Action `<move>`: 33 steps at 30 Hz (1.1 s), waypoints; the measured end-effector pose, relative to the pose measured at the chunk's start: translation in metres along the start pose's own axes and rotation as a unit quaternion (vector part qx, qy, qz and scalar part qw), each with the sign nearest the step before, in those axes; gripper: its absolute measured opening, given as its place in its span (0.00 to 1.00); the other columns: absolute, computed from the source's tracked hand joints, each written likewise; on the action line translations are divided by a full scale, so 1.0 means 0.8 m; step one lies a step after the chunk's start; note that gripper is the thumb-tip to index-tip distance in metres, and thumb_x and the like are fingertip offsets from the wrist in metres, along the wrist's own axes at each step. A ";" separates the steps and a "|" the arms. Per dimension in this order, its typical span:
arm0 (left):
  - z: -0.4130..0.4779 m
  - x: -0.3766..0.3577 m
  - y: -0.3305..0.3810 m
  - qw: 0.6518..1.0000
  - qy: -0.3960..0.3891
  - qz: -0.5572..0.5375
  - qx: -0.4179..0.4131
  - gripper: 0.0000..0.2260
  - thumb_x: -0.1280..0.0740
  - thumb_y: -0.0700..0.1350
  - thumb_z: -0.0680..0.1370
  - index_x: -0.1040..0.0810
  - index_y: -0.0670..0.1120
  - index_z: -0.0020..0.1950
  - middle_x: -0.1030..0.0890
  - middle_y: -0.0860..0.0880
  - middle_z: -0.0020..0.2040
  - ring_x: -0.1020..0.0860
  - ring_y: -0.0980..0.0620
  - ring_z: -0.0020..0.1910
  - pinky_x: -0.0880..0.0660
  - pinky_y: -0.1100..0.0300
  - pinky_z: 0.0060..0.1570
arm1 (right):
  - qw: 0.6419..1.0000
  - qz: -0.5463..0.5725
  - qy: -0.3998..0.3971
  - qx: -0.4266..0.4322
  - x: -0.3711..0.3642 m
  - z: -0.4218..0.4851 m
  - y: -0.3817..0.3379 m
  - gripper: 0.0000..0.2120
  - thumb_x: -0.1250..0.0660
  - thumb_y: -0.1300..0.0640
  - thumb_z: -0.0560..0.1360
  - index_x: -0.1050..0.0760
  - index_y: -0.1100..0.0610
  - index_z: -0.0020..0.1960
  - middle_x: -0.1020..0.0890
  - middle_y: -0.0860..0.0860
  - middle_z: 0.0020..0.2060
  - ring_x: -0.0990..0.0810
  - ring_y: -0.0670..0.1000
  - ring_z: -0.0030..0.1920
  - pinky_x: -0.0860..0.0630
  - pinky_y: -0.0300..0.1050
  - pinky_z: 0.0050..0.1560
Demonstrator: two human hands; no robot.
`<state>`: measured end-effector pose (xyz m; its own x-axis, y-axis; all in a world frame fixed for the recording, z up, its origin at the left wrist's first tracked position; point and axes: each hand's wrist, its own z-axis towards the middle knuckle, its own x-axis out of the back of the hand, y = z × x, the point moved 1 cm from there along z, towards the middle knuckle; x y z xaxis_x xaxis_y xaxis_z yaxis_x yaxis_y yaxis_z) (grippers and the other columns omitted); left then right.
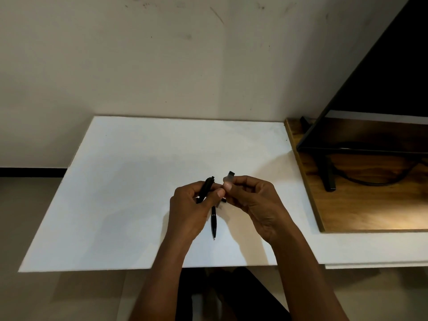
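My left hand (188, 210) grips a black pen barrel (206, 188), whose clip end sticks up past the fingers. My right hand (251, 200) pinches a small part with a black tip (229, 176) between thumb and fingers, just right of the barrel. The two thumbs nearly touch above the white table (129, 200). A second black pen (214, 223) lies on the table under the hands, its tip pointing toward me. A small dark piece (223, 200) shows between the hands; what it is cannot be made out.
A wooden board (361, 205) lies on the table at the right and carries a dark monitor (375, 93) on a black stand (327, 174) with a cable. A pale wall rises behind the table. My dark-clothed legs show below the front edge.
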<state>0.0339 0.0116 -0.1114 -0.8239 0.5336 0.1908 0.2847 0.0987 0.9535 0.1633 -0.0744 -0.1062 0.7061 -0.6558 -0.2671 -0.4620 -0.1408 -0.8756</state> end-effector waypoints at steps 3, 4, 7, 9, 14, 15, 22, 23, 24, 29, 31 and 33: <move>0.000 0.000 0.000 1.000 0.009 0.012 0.001 0.02 0.25 0.46 0.74 0.13 0.50 0.46 0.13 0.55 0.41 0.18 0.63 0.43 0.30 0.80 0.38 | 0.999 -0.007 0.022 0.024 0.001 0.001 -0.002 0.10 0.27 0.60 0.74 0.17 0.65 0.53 0.14 0.61 0.46 0.15 0.54 0.45 0.18 0.45 0.51; -0.001 0.000 0.001 1.000 0.008 0.015 0.002 0.03 0.26 0.46 0.74 0.13 0.50 0.46 0.14 0.55 0.42 0.18 0.63 0.44 0.30 0.80 0.38 | 0.999 -0.017 0.034 0.038 0.002 0.002 -0.003 0.10 0.27 0.61 0.75 0.17 0.65 0.52 0.14 0.61 0.44 0.15 0.53 0.43 0.18 0.44 0.49; -0.003 -0.002 0.004 1.000 -0.004 0.012 0.004 0.04 0.26 0.47 0.74 0.13 0.49 0.48 0.13 0.55 0.43 0.17 0.58 0.47 0.28 0.74 0.42 | 0.996 -0.046 0.046 0.064 0.005 0.003 -0.003 0.08 0.28 0.61 0.75 0.16 0.65 0.51 0.14 0.62 0.43 0.15 0.53 0.42 0.19 0.43 0.47; -0.004 -0.003 0.005 1.000 -0.011 0.010 0.005 0.05 0.25 0.50 0.73 0.13 0.52 0.47 0.13 0.57 0.42 0.18 0.60 0.47 0.28 0.70 0.44 | 0.996 -0.048 0.037 0.067 0.004 0.002 -0.003 0.08 0.28 0.62 0.75 0.17 0.65 0.51 0.14 0.62 0.43 0.15 0.53 0.42 0.19 0.42 0.45; -0.003 0.000 0.002 0.999 0.004 0.033 -0.005 0.04 0.24 0.50 0.72 0.14 0.54 0.45 0.13 0.57 0.42 0.18 0.61 0.47 0.27 0.65 0.45 | 0.996 -0.064 0.019 0.059 0.005 0.002 -0.001 0.06 0.28 0.64 0.74 0.17 0.66 0.50 0.14 0.64 0.44 0.14 0.61 0.48 0.17 0.50 0.53; -0.002 0.000 0.002 0.999 0.005 0.037 -0.003 0.03 0.24 0.50 0.72 0.13 0.54 0.45 0.13 0.56 0.42 0.17 0.59 0.47 0.27 0.64 0.45 | 0.997 -0.056 0.021 0.052 0.005 0.003 0.000 0.06 0.28 0.65 0.74 0.18 0.67 0.49 0.15 0.65 0.44 0.15 0.62 0.48 0.18 0.51 0.54; -0.002 0.003 -0.002 0.997 -0.008 0.073 0.007 0.02 0.24 0.48 0.72 0.13 0.52 0.42 0.13 0.56 0.40 0.18 0.59 0.45 0.27 0.64 0.43 | 1.000 -0.022 0.017 0.006 0.004 0.001 0.002 0.06 0.31 0.70 0.75 0.21 0.74 0.49 0.17 0.70 0.46 0.15 0.67 0.48 0.17 0.51 0.53; -0.002 0.003 -0.003 0.997 -0.008 0.076 0.009 0.01 0.24 0.48 0.72 0.13 0.52 0.42 0.13 0.56 0.40 0.18 0.59 0.45 0.26 0.62 0.45 | 1.000 -0.019 0.017 -0.001 0.004 0.001 0.003 0.06 0.32 0.70 0.76 0.21 0.75 0.49 0.17 0.71 0.47 0.15 0.68 0.49 0.17 0.51 0.53; -0.003 0.003 -0.003 0.997 -0.007 0.080 0.011 0.01 0.24 0.49 0.72 0.13 0.53 0.42 0.13 0.56 0.39 0.18 0.58 0.44 0.25 0.61 0.45 | 1.000 -0.016 0.019 -0.006 0.004 0.001 0.004 0.06 0.32 0.70 0.76 0.21 0.75 0.49 0.18 0.72 0.47 0.16 0.68 0.49 0.17 0.51 0.53; -0.001 0.004 -0.004 0.998 0.002 0.058 0.022 0.01 0.23 0.47 0.71 0.13 0.53 0.41 0.13 0.57 0.38 0.18 0.62 0.42 0.27 0.68 0.40 | 0.998 0.031 0.043 -0.033 0.005 0.004 0.003 0.05 0.33 0.70 0.77 0.22 0.73 0.50 0.16 0.68 0.44 0.14 0.62 0.44 0.16 0.47 0.48; -0.001 0.004 -0.005 0.999 0.004 0.049 0.023 0.01 0.23 0.47 0.71 0.13 0.53 0.41 0.13 0.58 0.39 0.18 0.64 0.43 0.29 0.69 0.40 | 0.997 0.037 0.056 -0.032 0.010 0.004 0.001 0.06 0.31 0.68 0.77 0.21 0.72 0.50 0.15 0.67 0.43 0.14 0.62 0.43 0.16 0.47 0.47; 0.000 0.005 -0.005 0.999 0.015 0.034 0.027 0.03 0.23 0.48 0.71 0.12 0.53 0.44 0.13 0.58 0.42 0.19 0.65 0.46 0.29 0.67 0.42 | 0.996 -0.014 0.092 -0.006 0.017 0.005 0.000 0.05 0.29 0.67 0.75 0.19 0.69 0.48 0.14 0.64 0.42 0.14 0.61 0.42 0.16 0.47 0.46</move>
<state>0.0293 0.0134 -0.1141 -0.8160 0.5155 0.2614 0.3653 0.1095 0.9244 0.1750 -0.0800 -0.1113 0.6085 -0.7765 -0.1637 -0.4513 -0.1689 -0.8763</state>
